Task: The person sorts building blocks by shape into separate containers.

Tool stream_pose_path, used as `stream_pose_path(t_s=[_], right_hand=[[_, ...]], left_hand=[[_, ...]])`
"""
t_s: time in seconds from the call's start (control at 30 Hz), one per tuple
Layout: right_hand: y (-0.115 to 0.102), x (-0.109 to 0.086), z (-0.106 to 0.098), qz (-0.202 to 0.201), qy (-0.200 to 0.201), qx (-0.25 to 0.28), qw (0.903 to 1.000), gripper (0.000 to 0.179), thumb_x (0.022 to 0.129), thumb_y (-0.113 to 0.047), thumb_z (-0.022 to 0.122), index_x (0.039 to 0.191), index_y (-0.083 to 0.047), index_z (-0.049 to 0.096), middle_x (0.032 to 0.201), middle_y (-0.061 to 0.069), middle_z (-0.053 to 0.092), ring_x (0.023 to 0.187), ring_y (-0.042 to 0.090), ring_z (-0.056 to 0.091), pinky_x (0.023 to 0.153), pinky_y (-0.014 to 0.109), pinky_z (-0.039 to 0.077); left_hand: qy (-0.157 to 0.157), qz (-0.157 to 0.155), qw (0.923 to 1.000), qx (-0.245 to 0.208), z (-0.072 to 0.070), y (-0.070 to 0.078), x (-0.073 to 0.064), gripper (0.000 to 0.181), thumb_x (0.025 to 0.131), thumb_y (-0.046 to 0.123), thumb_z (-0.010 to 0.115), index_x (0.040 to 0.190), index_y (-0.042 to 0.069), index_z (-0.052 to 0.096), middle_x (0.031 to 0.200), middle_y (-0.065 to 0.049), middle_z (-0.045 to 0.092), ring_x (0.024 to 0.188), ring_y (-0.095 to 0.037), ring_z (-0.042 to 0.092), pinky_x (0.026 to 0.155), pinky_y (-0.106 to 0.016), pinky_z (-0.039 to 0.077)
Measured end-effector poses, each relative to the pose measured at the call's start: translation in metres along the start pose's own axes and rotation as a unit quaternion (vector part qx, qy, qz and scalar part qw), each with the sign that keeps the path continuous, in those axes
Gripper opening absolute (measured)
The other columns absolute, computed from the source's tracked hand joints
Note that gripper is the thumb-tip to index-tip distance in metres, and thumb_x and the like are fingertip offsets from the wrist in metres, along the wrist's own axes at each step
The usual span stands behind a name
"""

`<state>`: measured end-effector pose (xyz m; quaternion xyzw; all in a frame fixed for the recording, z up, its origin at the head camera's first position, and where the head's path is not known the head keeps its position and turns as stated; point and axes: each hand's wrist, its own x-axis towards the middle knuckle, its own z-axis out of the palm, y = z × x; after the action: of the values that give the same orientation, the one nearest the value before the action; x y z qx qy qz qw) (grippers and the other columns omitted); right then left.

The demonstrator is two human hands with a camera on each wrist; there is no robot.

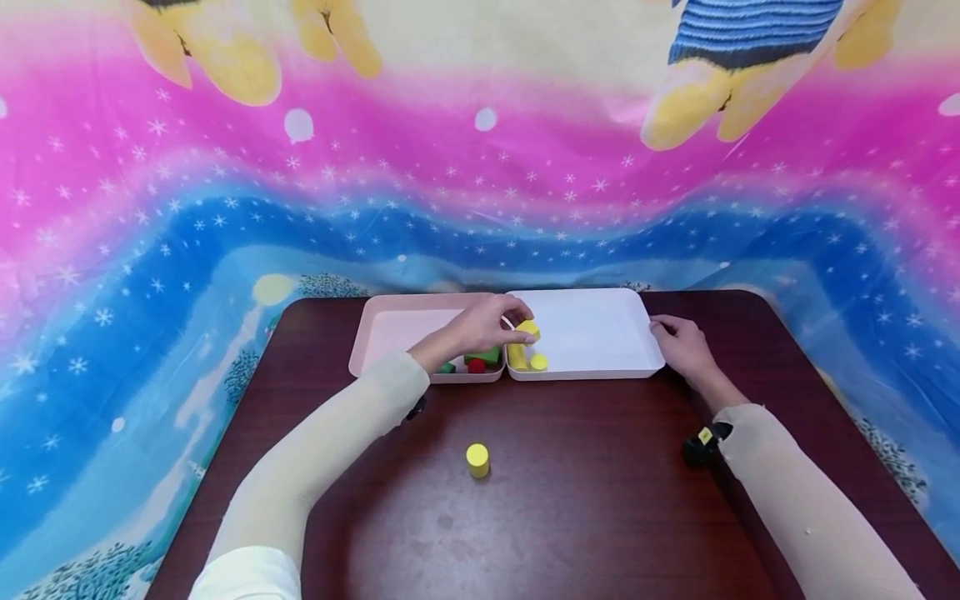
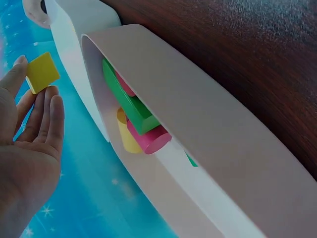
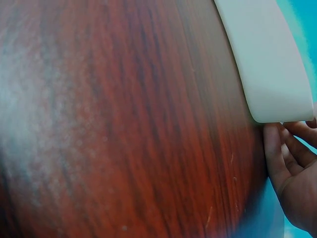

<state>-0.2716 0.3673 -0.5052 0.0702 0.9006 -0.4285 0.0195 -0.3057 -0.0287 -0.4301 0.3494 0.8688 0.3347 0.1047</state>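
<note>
Between thumb and fingertips, my left hand [image 1: 480, 325] pinches a yellow block [image 2: 43, 73] with a square face, held above the left end of the white tray [image 1: 592, 333]. Two yellow blocks [image 1: 517, 358] lie in that tray's near left corner, one with a round top. At the tray's right end, my right hand [image 1: 682, 346] grips the edge, thumb against the end wall [image 3: 282, 111]; some fingertips are hidden. Left of it, a pink tray [image 1: 390, 302] holds a green block [image 2: 129, 101], a red block [image 1: 476, 366] and other pieces, partly covered by my left arm.
A yellow cylinder [image 1: 477, 460] stands upright on the dark brown table [image 1: 570, 500], nearer to me than the trays. The two trays sit side by side along the far table edge. Behind them hangs a patterned cloth [image 1: 480, 217].
</note>
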Motion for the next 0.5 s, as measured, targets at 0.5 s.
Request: stream_pose_path(t_s=[0.5], right_hand=[[0.0, 0.001, 0.001, -0.001, 0.006, 0.001, 1.0, 0.063, 0.115, -0.041, 0.035, 0.16, 0.002, 0.042, 0.16, 0.03, 0.042, 0.141, 0.046, 0.047, 0.111, 0.063, 0.044]], left_hand=[[-0.024, 0.006, 0.9993, 0.027, 0.012, -0.005, 0.014, 0.042, 0.096, 0.034, 0.082, 0.129, 0.01, 0.071, 0.118, 0.0, 0.071, 0.109, -0.011, 0.067, 0.092, -0.024, 0.057]])
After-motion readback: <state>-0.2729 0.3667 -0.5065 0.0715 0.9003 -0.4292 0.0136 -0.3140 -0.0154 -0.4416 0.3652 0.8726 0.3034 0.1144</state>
